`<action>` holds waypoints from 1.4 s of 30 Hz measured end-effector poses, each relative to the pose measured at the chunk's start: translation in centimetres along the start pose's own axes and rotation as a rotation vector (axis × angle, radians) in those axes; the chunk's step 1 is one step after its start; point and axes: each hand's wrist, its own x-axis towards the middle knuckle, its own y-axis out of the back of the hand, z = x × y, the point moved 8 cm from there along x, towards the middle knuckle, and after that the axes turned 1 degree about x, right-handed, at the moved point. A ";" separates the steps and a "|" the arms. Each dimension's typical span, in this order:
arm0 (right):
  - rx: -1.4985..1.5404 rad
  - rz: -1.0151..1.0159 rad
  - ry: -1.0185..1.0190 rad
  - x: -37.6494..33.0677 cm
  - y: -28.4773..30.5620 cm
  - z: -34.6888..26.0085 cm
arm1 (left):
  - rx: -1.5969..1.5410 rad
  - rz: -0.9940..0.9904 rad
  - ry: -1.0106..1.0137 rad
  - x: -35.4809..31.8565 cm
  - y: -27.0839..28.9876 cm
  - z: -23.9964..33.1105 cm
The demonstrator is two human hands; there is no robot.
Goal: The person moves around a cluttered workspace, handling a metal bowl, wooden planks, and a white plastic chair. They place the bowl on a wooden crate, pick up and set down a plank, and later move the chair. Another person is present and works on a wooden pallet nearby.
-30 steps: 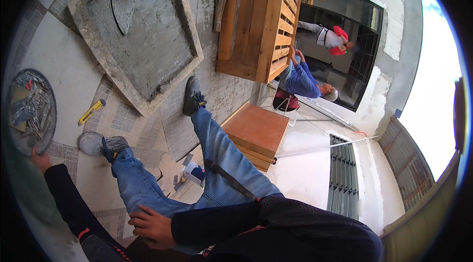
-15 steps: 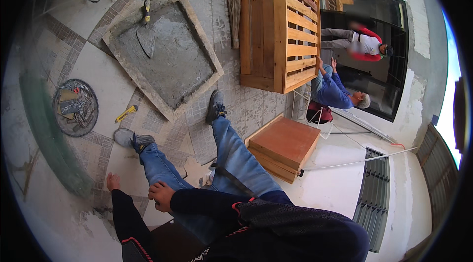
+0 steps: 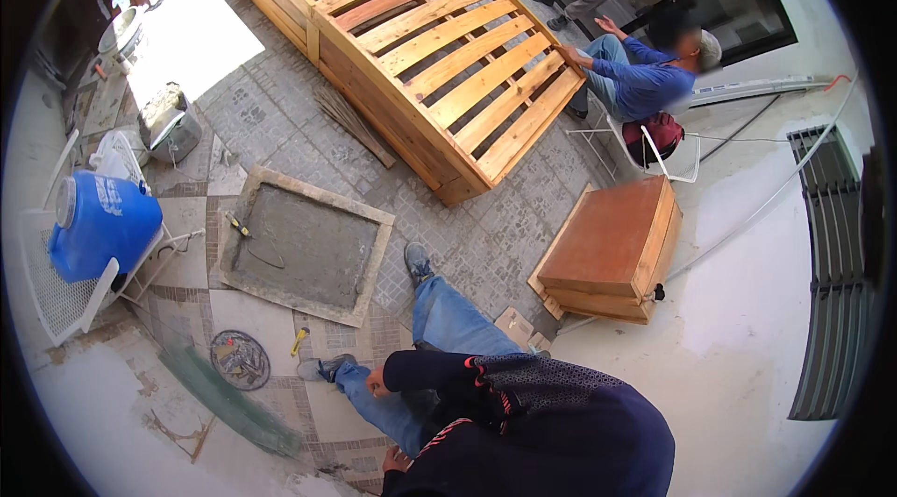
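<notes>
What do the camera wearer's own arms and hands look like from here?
The right sleeve is dark navy and long, with reddish trim and a paler dotted pattern toward the shoulder. The left sleeve is dark too. The right hand and left hand look ungloved; finer details are too small to tell.

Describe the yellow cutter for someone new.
Find the shallow rectangular tray of grey mix. Below its lower edge, right of the round dark tray of loose bits, a slim yellow cutter lies on the patterned floor tiles. Unlike the yellow-handled trowel, it's outside the mix.
</notes>
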 end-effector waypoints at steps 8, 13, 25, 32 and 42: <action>0.364 1.016 -0.338 -27.9 29.0 22.6 | 0.600 0.189 -0.169 -0.7 -18.1 10.9; 0.612 1.287 -0.388 -42.1 26.6 34.8 | 0.769 0.188 -0.295 -5.9 -27.6 18.1; 0.484 1.057 -0.783 -33.0 -11.5 43.1 | 1.243 0.013 -0.401 -7.0 -36.4 21.4; 0.748 1.181 -0.821 -37.6 -17.6 33.5 | 1.472 0.152 -0.233 -5.6 -34.1 22.1; 1.694 1.813 -0.487 -38.6 -19.3 40.3 | 1.539 0.335 -0.263 -3.5 -45.1 25.5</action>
